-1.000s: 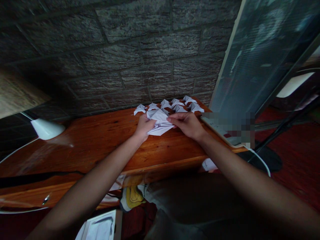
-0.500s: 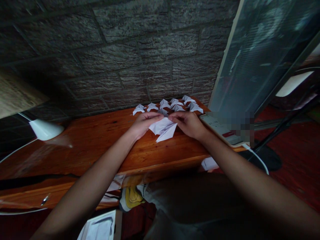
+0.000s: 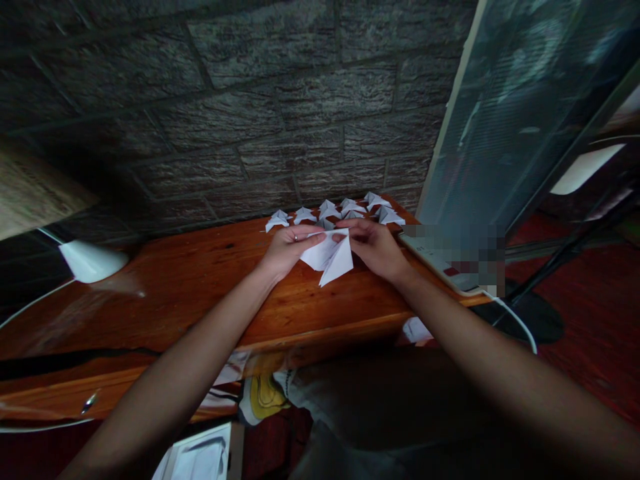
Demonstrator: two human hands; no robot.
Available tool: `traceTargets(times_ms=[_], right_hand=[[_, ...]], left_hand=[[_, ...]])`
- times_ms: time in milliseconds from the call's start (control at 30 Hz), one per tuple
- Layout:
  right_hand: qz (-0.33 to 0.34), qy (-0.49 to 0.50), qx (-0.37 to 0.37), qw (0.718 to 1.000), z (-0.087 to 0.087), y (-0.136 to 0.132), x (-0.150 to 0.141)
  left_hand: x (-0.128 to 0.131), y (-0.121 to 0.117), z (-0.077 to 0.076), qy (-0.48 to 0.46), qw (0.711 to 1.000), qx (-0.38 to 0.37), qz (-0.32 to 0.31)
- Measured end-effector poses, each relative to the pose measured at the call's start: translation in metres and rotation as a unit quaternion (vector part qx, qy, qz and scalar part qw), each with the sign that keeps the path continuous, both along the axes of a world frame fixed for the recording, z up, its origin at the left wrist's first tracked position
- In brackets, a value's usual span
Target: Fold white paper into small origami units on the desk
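Note:
A folded piece of white paper (image 3: 336, 261) is held above the wooden table, its pointed flaps hanging towards me. My left hand (image 3: 289, 248) grips its left upper edge between thumb and fingers; a ring shows on one finger. At the paper's upper right, my right hand (image 3: 375, 245) is closed on the edge, with a fingertip showing against the fold. Just beyond my hands, several small folded white paper pieces (image 3: 305, 215) stand in rows near the wall.
The wooden table (image 3: 200, 280) runs along a stone-block wall (image 3: 310, 100). A lamp with a white base (image 3: 93, 260) stands at left. On the right lies a phone-like device (image 3: 440, 257) with a white cable (image 3: 520, 323). An open box (image 3: 200, 457) sits below the table.
The paper has turned slightly, its right flap now standing more upright and its lower point shifted right. My right fingers have changed their hold on the upper right edge.

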State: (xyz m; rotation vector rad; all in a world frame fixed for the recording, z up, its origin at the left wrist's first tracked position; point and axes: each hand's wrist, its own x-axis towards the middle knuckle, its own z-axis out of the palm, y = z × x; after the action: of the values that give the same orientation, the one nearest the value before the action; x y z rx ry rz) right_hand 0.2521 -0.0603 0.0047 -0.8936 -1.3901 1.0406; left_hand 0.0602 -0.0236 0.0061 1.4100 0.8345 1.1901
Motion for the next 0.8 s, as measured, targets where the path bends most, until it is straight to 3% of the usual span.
traceTargets(times_ms=[133, 400, 800], right_hand=[[0.034, 0.050, -0.040, 0.997, 0.0020, -0.0011, -0.0004], [0.023, 0.080, -0.069, 0.994, 0.0034, -0.0017, -0.0002], [0.035, 0.063, -0.041, 0.997, 0.0016, -0.0010, 0.0003]], left_hand=[[0.0006, -0.0015, 0.0011, 0.006, 1.000, 0.011, -0.004], [0.0011, -0.0051, 0.0045, 0.024, 0.999, 0.048, -0.003], [0.0003, -0.0077, 0.0052, 0.082, 0.990, 0.114, 0.013]])
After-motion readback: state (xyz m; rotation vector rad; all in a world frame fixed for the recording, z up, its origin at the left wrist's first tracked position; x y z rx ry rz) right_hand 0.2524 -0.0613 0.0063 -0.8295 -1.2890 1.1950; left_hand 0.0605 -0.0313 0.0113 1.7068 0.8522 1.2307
